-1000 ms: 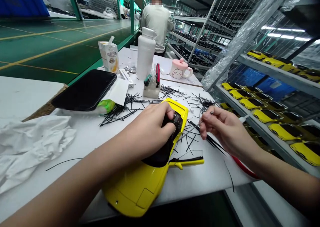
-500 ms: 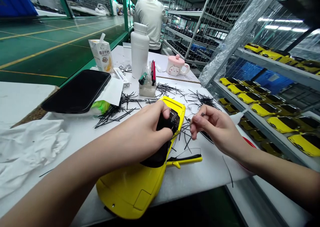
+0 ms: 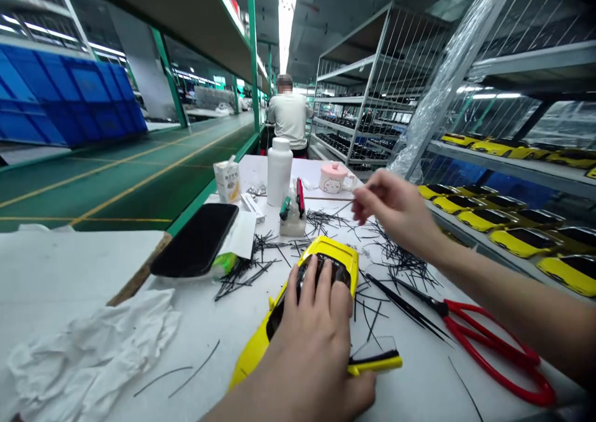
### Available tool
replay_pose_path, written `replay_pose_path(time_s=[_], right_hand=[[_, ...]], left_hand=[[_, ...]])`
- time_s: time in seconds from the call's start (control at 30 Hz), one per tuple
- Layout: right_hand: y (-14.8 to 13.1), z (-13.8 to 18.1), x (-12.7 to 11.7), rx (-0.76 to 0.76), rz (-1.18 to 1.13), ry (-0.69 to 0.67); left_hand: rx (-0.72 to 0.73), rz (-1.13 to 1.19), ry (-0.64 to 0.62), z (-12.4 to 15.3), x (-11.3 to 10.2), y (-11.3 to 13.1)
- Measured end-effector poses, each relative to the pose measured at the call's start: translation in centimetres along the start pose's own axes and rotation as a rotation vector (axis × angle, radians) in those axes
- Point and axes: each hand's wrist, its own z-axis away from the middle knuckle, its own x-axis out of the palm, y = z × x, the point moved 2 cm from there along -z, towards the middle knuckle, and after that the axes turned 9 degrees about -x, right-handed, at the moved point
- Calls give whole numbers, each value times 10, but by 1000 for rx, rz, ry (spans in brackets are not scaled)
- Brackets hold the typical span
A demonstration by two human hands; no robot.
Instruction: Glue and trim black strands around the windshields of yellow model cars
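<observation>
A yellow model car [image 3: 251,354] lies on the white work table. My left hand [image 3: 311,329] is laid over its dark roof and windows, the fingers curved across the top and the thumb at the right side, holding it. One door [image 3: 377,364] of the car sticks out to the right, with a clear window pane. Raised beyond the car to the right, my right hand [image 3: 391,208] has its fingers pinched together on what looks like a thin black strip [image 3: 343,208]. Black tweezers [image 3: 400,301] and red-handled scissors [image 3: 493,347] lie below the right forearm.
Black strips [image 3: 405,254] are scattered over the table. A phone [image 3: 195,239], white cloth [image 3: 93,354], pen holder [image 3: 292,224], white bottle [image 3: 279,174], drink carton [image 3: 227,182] and pink-lidded mug [image 3: 333,179] stand or lie around. Racks of yellow cars [image 3: 503,214] flank the right; a person [image 3: 291,118] is ahead.
My right hand has moved up and away from the car. My left hand has turned, its fingers now over the roof. The view has tilted up, and the scissors and tweezers are uncovered.
</observation>
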Motion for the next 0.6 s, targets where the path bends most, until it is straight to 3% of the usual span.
replay_pose_path(time_s=[0.23, 0.4, 0.5, 0.6], right_hand=[[55, -51, 62, -10, 95, -59], [63, -64, 89, 29, 242, -223], [45, -58, 82, 25, 280, -249], [12, -26, 52, 0, 252, -258]], left_hand=[[-50, -31, -6, -10, 5, -4], [-113, -57, -46, -10, -4, -1], [-110, -110, -4, -9, -2, 3], [-63, -179, 121, -14, 10, 1]])
